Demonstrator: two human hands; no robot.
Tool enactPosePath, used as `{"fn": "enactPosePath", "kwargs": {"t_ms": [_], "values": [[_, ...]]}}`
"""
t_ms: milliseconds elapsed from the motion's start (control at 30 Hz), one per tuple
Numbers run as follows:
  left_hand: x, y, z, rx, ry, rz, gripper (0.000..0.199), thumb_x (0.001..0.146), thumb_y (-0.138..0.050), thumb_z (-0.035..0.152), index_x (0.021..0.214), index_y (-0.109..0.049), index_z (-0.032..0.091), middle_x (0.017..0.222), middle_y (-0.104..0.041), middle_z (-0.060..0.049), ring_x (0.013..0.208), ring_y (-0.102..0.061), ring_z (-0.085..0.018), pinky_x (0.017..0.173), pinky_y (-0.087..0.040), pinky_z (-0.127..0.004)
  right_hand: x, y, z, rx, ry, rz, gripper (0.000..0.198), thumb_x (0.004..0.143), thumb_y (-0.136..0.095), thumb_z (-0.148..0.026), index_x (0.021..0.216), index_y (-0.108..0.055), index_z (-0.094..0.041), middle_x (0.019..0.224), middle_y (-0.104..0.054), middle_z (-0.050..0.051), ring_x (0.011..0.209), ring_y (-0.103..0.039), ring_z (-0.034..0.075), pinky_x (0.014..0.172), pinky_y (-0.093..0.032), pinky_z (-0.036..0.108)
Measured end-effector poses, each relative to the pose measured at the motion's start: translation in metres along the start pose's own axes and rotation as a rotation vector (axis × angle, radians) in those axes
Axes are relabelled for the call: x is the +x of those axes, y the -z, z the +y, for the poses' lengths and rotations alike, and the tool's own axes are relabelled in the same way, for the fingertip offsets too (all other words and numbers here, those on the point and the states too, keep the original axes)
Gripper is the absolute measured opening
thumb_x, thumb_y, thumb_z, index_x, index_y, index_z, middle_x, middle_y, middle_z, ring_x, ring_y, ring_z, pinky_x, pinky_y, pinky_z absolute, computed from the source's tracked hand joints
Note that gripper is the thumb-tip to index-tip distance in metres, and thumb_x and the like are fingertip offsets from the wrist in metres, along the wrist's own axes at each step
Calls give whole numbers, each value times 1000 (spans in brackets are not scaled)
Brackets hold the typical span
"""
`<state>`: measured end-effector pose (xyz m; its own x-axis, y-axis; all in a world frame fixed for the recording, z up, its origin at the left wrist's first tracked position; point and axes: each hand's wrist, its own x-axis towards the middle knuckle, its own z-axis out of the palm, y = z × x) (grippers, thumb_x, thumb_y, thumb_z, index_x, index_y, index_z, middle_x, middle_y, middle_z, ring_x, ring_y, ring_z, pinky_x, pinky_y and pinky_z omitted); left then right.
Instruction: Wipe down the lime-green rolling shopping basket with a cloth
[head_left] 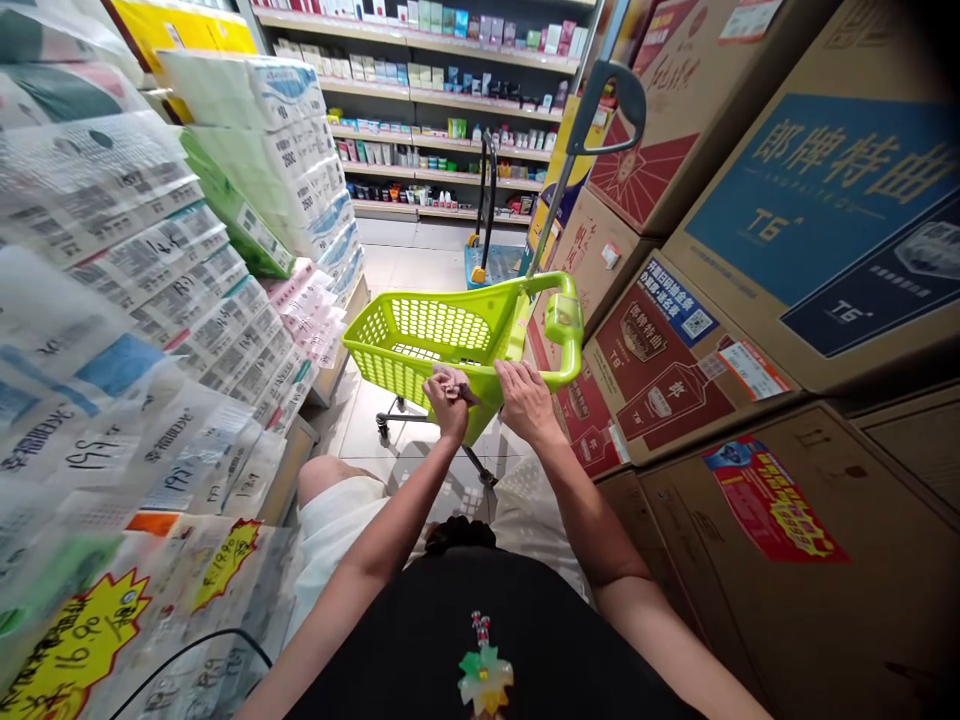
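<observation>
A lime-green plastic shopping cart [420,330] on a wheeled metal frame stands sideways in front of my knees. My left hand [448,405] is closed around a crumpled, dusky pink cloth [454,382] at the near side of the basket. Just to its right, my right hand [525,398] rests on the cart's near rim below the handle [570,330], its fingers bent over the edge. The basket's mesh walls show no goods inside. Whether the cloth touches the rim is hard to make out.
Stacked tissue packs [217,270] with handwritten prices line the left. Printed cardboard cartons [825,230] rise on the right. Beyond the cart are a blue platform trolley [480,265], a pole with a grey loop handle [607,105], and shelves of boxed goods [420,90].
</observation>
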<state>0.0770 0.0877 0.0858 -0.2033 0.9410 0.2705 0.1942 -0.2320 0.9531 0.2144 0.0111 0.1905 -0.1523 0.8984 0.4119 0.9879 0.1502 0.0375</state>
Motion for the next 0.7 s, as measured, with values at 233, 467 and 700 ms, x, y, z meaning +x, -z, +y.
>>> {"fn": "enactPosePath", "kwargs": {"t_ms": [233, 467, 700], "values": [[-29, 2, -2, 53, -10, -214, 33, 70, -64, 3, 91, -50, 23, 99, -51, -4, 95, -56, -23, 94, -53, -43, 2, 1, -1, 52, -40, 37, 64, 89, -42, -6, 153, -47, -3, 146, -64, 17, 138, -54, 25, 126, -28, 40], [-14, 0, 43, 12, -407, -204, 29, 87, -61, 13, 115, -58, 20, 124, -50, -15, 125, -52, -30, 110, -46, -46, -8, 25, 36, -5, -220, 168, 75, 86, -41, -4, 161, -35, -7, 140, -67, 17, 130, -60, 26, 131, -16, 54], [4, -19, 98, 108, -632, -636, 36, 93, -54, 11, 124, -65, 24, 129, -61, -11, 128, -56, -26, 113, -45, -40, -26, 19, 67, 79, -308, 177, 74, 80, -45, -3, 153, -43, -12, 125, -73, 15, 123, -61, 28, 123, -34, 49]]}}
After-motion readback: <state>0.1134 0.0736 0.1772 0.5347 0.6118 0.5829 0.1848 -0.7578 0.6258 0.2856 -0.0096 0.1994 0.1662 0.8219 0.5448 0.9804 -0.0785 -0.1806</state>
